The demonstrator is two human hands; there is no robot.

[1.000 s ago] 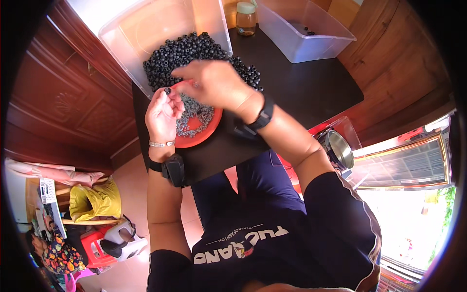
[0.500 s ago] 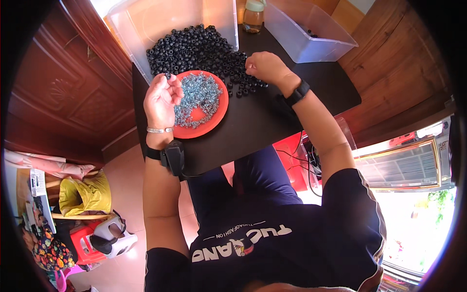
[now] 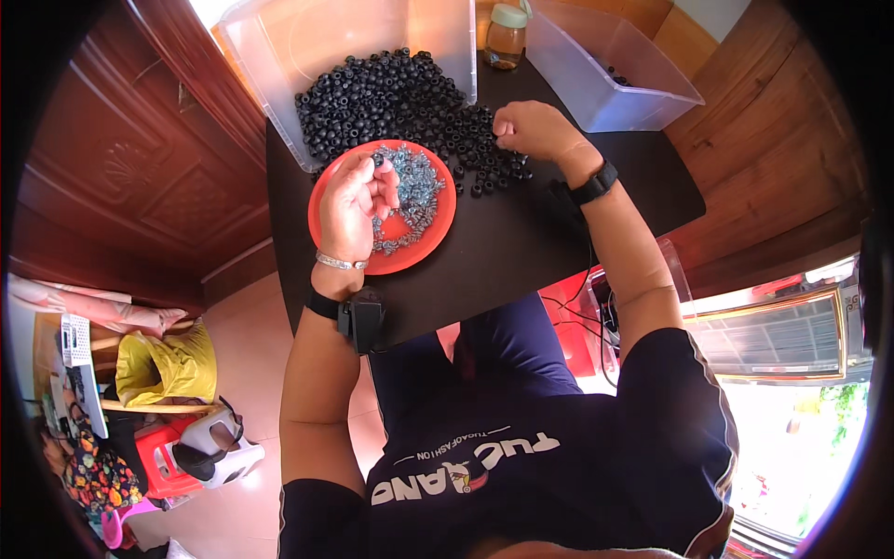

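My left hand (image 3: 350, 210) is above the left side of an orange-red plate (image 3: 436, 244). A small black round piece (image 3: 377, 159) sits pinched at its fingertips. Small shiny metal pieces (image 3: 419, 191) lie spread over the plate. Behind the plate is a heap of black round pieces with holes (image 3: 382, 98), spilling out of a clear plastic bin onto the table. My right hand (image 3: 540, 132) is closed at the right edge of that heap. Its fingertips are curled in, and whether anything is between them is hidden.
The clear bin (image 3: 358, 37) lies on its side at the back of the dark table (image 3: 503, 242). A second clear bin (image 3: 624, 107) stands at the back right. Between them is a lidded bottle (image 3: 506, 42). A cable (image 3: 589, 270) hangs off the table's right side.
My left hand has moved right, from the plate's left rim to over the plate, still with the black piece. My right hand stays by the heap's edge. The whole view has shifted slightly.
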